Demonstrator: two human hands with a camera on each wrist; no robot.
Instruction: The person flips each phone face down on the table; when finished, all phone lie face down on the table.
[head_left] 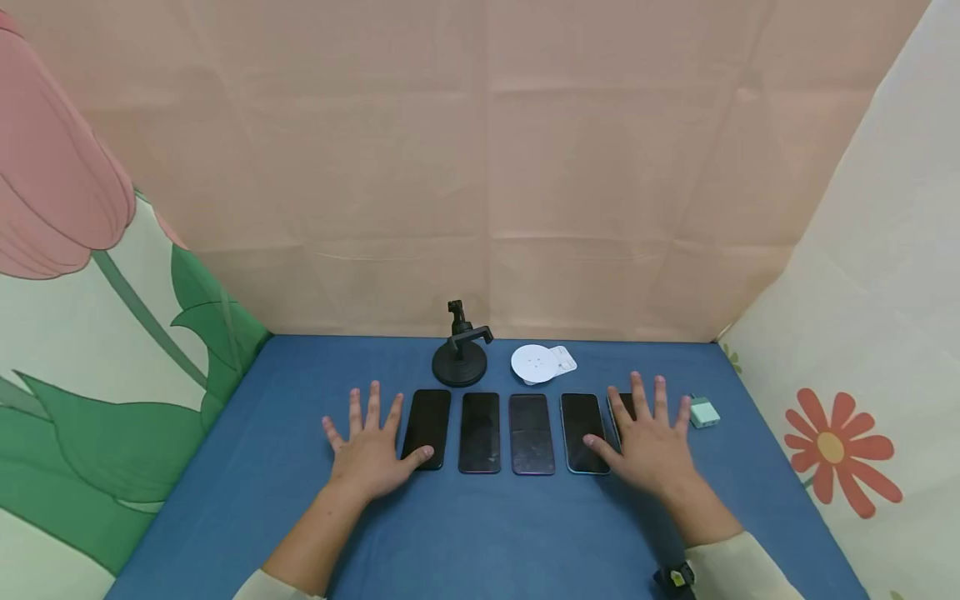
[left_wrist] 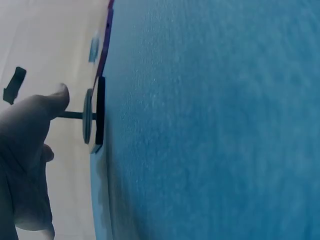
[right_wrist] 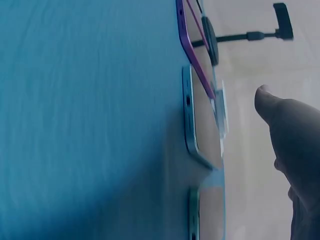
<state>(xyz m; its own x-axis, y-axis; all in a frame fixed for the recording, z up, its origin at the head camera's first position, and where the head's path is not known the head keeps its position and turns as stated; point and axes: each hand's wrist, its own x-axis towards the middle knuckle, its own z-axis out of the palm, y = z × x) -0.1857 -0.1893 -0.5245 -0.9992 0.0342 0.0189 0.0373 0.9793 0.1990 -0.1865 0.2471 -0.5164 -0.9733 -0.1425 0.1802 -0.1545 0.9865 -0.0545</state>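
Note:
Several smartphones lie in a row, dark screens up, on the blue cloth. My left hand (head_left: 371, 458) spreads its fingers beside the leftmost phone (head_left: 427, 423), its thumb overlapping that phone's lower corner in the head view. Fingers splayed, my right hand (head_left: 651, 448) hovers over the rightmost phone (head_left: 626, 404) and hides much of it. Its thumb reaches across the edge of the neighbouring phone (head_left: 582, 429). Between the hands are a black phone (head_left: 479, 433) and a purple-edged phone (head_left: 532, 437). In the right wrist view, a blue-edged phone (right_wrist: 189, 107) lies below the raised thumb. Neither hand holds anything.
Behind the row stands a black phone stand (head_left: 459, 364) with a round base. A white disc with a tab (head_left: 534, 364) lies right of it. A small pale green block (head_left: 704, 412) sits beyond the right hand. Fabric walls (head_left: 487, 167) border the blue table (head_left: 480, 533).

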